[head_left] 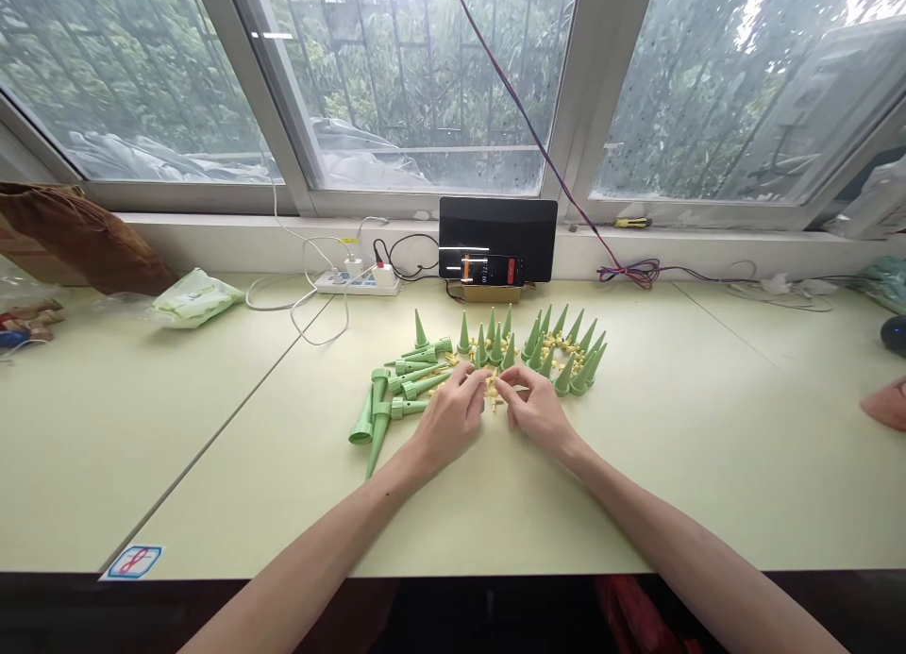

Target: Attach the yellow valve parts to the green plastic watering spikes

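Observation:
My left hand (455,409) and my right hand (538,409) meet over the middle of the table, both with fingers pinched. Between the fingertips is a small yellow plastic piece (494,377), partly covered by them. Another yellow piece (494,403) lies on the table just below. Beyond my hands, green plastic spikes (496,344) stand point up. To the right, more upright green spikes (564,378) ring a pile of yellow pieces (559,354). By my left hand, several green spikes with caps (422,384) lie on their sides; one (380,432) points toward me.
A phone (492,270) showing a timer leans on a black screen (497,227) at the back. Left of it are a power strip (359,281) with white cables and a green-white packet (196,298). Bundled red-blue wire (629,273) lies at the back right. Another person's hand (886,405) shows far right.

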`<state>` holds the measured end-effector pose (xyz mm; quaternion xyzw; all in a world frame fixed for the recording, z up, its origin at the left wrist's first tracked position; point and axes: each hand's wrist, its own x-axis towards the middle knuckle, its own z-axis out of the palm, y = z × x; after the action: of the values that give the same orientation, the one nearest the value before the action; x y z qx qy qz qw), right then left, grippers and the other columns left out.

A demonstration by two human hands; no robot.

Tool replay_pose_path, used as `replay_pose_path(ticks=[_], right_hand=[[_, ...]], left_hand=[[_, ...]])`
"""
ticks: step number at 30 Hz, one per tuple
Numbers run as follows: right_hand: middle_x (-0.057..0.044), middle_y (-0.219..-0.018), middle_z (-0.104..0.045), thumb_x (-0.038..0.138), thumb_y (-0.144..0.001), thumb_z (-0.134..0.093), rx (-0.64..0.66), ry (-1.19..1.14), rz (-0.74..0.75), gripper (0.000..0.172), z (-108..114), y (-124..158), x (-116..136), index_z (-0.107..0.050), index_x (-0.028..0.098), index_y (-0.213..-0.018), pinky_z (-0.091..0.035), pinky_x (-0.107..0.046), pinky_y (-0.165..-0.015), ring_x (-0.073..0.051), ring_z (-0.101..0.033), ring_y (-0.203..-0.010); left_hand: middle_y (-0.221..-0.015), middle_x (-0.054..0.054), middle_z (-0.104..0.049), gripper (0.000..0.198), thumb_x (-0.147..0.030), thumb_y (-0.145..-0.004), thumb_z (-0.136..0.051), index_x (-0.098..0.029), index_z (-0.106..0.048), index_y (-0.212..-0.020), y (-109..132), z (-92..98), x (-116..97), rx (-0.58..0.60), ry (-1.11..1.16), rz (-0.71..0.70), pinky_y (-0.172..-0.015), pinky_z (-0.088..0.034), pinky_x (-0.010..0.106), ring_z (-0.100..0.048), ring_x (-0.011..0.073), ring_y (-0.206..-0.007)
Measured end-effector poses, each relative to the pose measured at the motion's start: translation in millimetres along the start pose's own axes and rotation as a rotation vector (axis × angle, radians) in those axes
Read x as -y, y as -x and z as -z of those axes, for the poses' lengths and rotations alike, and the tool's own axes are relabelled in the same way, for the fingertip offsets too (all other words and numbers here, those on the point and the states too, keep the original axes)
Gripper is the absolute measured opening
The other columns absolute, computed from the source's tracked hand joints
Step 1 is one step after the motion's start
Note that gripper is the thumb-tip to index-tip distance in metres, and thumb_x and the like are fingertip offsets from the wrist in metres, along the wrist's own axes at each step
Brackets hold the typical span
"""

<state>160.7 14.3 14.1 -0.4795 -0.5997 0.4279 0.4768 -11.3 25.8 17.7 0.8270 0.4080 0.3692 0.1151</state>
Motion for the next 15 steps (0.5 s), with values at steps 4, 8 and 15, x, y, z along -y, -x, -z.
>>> replay_pose_path(ticks=[4, 8, 15], right_hand=[[-0.004, -0.079, -0.066, 0.055, -0.092, -0.055, 0.000, 0.050, 0.037, 0.035, -2, 0, 3, -0.058, 0.021, -0.084, -0.041, -0.029, -0.041, -0.013, -0.053, -0.043], [-0.003, -0.070, -0.066, 0.052, -0.094, -0.051, 0.033, 0.104, 0.076, 0.036, -6, -1, 0, -0.057, 0.021, -0.077, -0.041, -0.029, -0.046, -0.014, -0.052, -0.044], [-0.002, -0.062, -0.064, 0.046, -0.097, -0.049, 0.068, 0.144, 0.157, 0.037, -9, -2, -8, -0.056, 0.021, -0.070, -0.040, -0.029, -0.054, -0.016, -0.052, -0.051]], left_hand=[[-0.102, 0.006, -0.061, 0.033, -0.023, -0.100, -0.042, -0.024, -0.049, -0.132, -4, 6.6, 2, -0.065, 0.045, 0.011, -0.070, -0.048, 0.027, -0.059, 0.0144, -0.078], [-0.086, 0.001, -0.062, 0.048, -0.029, -0.097, -0.050, -0.025, -0.035, -0.143, -10, 15.8, 0, -0.177, 0.171, 0.177, -0.055, -0.046, 0.022, -0.061, 0.0135, -0.069], [-0.087, 0.006, -0.071, 0.018, -0.034, -0.092, -0.057, -0.019, -0.066, -0.096, -30, 42.3, 14, -0.237, -0.025, 0.240, -0.060, -0.050, 0.027, -0.066, 0.0183, -0.074]])
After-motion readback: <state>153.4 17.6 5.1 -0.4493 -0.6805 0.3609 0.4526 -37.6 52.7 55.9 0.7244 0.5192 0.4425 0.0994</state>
